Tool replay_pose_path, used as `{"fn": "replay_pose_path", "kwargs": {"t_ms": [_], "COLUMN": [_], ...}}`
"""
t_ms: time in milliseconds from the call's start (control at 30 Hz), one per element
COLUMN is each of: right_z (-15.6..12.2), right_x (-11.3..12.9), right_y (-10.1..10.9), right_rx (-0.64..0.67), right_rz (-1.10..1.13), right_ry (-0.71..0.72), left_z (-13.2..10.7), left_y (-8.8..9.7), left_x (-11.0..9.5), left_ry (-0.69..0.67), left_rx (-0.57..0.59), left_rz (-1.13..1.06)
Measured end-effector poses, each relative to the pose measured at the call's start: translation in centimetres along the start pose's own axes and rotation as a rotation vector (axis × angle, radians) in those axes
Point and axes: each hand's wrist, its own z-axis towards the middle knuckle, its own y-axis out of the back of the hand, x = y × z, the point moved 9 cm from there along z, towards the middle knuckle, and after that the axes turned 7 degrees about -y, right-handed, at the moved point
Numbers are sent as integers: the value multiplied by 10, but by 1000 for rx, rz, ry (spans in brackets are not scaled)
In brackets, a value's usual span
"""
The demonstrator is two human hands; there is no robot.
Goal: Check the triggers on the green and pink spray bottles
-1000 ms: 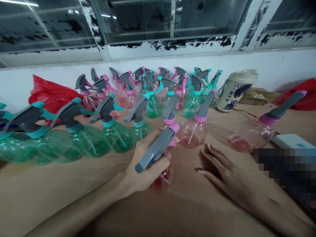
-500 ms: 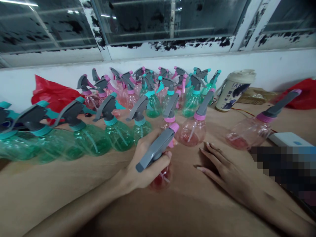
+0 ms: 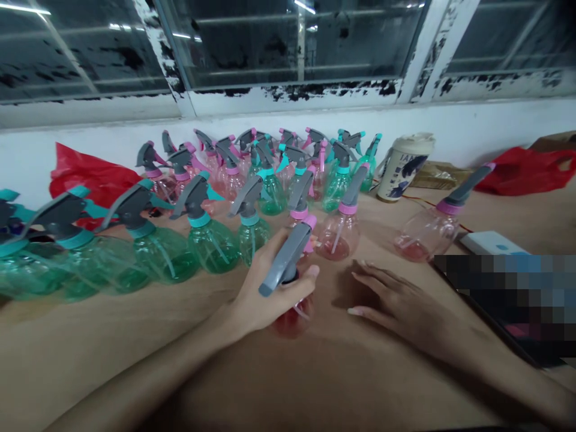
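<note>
My left hand (image 3: 265, 288) is wrapped round the neck of a pink spray bottle (image 3: 291, 321) with a grey trigger head and pink nozzle. Red liquid and a thin tube show low in this bottle, which stands on the table (image 3: 189, 354); the fingers cover its collar. My right hand (image 3: 396, 294) holds nothing, its fingers apart and low over the tabletop to the right. Just beyond it are a clear pink spray bottle (image 3: 341, 234) and, farther right, another pink spray bottle (image 3: 425, 231), both with a little red liquid. A green spray bottle (image 3: 213, 243) stands left of my left hand.
A row of green spray bottles (image 3: 164, 252) runs along the left. Several pink and green bottles crowd by the wall. A printed cup (image 3: 402, 171), a red plastic bag (image 3: 524, 171), a white box (image 3: 492, 243) and a pixelated dark device (image 3: 504, 312) lie to the right.
The view has turned slightly right. The grey trigger head in my left hand has tilted and shifted a little, and the left thumb has lifted somewhat. My right hand stays low with fingers apart.
</note>
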Motion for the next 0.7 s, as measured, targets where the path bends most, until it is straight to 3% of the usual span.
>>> {"fn": "replay_pose_path", "kwargs": {"t_ms": [167,333,567,700], "right_z": [-5,-16,-33,-37], "right_x": [36,59,44,29], "right_y": [32,66,59,63], "right_rx": [22,-119,-196,-216], "right_rz": [77,113,323,327], "right_ry": [69,110,-14,-60], "left_z": [0,2,12,18], "left_y": [-16,-43,-86,-100], "left_x": [-9,-19,-33,-42], "left_ry": [-82,-117,-85,-89], "left_rx": [51,89,124,164], "left_rz": [-7,-109,-185,-177]}}
